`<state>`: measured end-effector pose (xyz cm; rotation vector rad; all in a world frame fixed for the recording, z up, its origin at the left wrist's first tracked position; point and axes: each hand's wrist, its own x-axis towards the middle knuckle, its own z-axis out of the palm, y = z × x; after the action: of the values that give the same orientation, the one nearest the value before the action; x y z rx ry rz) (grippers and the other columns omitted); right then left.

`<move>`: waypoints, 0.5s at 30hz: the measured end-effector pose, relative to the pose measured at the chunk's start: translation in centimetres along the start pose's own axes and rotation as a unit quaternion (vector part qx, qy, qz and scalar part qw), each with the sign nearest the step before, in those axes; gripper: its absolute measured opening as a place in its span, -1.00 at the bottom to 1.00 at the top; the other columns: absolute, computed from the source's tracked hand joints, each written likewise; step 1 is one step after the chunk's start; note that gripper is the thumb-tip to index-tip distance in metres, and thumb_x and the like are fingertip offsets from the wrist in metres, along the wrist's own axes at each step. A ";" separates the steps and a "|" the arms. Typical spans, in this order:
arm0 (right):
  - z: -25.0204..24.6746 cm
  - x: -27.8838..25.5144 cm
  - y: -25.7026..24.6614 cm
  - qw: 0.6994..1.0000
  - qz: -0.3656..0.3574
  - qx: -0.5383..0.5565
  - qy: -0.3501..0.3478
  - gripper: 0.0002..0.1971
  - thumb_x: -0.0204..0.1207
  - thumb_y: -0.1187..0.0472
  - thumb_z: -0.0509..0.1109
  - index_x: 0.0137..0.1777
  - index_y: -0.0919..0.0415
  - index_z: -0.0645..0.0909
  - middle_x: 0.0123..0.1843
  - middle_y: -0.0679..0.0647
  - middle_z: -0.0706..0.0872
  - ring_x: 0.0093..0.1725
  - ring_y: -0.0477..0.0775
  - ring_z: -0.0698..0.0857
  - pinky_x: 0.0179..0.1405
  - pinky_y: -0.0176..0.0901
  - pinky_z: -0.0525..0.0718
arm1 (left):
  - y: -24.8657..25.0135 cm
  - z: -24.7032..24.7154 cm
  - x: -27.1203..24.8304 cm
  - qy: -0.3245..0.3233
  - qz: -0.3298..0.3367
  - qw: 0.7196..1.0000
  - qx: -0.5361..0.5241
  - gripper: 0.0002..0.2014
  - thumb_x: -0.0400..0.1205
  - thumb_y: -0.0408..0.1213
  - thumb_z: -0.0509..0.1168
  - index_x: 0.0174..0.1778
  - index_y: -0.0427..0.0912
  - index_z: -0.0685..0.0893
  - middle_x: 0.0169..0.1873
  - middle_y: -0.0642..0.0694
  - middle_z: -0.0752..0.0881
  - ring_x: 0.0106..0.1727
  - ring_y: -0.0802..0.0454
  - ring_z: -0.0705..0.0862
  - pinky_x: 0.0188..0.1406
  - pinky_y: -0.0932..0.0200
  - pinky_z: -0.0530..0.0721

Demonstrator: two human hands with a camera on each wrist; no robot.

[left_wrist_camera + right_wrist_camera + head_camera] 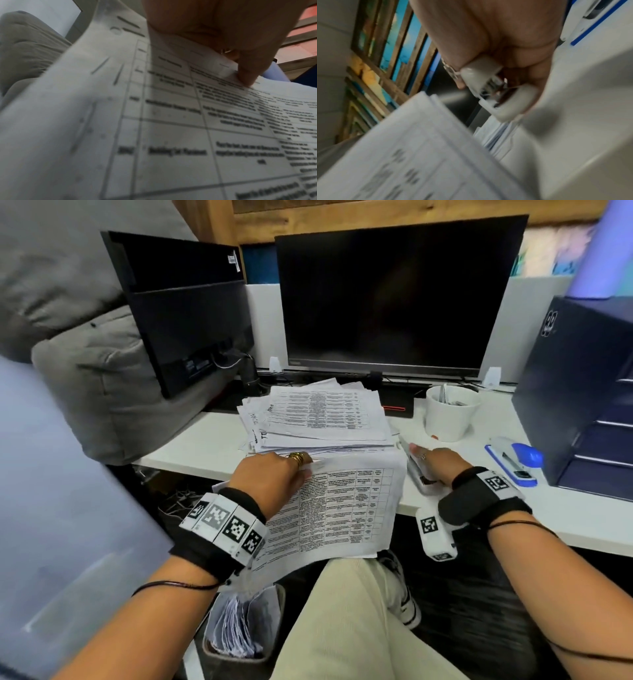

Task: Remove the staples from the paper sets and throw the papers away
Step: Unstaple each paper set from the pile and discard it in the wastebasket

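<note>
A stapled paper set (342, 508) printed with a table hangs over the front edge of the white desk (198, 443). My left hand (301, 470) pinches it at its top left corner; in the left wrist view a fingertip (247, 77) presses down on the sheet (171, 135). Just right of the set, my right hand (419, 455) grips a white staple remover (416, 474) low over the desk. The right wrist view shows the remover (488, 86) in my curled fingers, with the paper's edge (419, 148) close by. No staple is visible.
A loose pile of more paper sets (318, 419) lies behind my hands. A white cup (448, 412), a blue stapler (513, 460) and a dark drawer unit (582, 388) stand to the right. A monitor (394, 296) is at the back. A bin with papers (239, 625) sits under the desk.
</note>
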<state>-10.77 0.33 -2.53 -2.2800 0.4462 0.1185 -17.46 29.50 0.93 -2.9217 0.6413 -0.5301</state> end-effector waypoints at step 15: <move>4.2 -9.9 -8.5 0.859 -0.300 0.405 0.085 -0.66 0.47 0.45 0.34 0.21 0.19 0.50 0.01 0.05 0.68 0.11 0.09 0.66 0.08 -0.17 0.67 | 1.6 -0.6 0.0 -0.007 0.019 0.998 0.060 -0.61 0.73 0.09 -0.14 0.21 0.03 0.50 -0.12 -0.06 0.73 -0.07 -0.11 0.69 -0.27 0.15 0.47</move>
<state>-16.79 11.48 2.80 -1.4896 -0.1475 -0.5039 -18.36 28.02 1.24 -2.7922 0.6396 -0.5238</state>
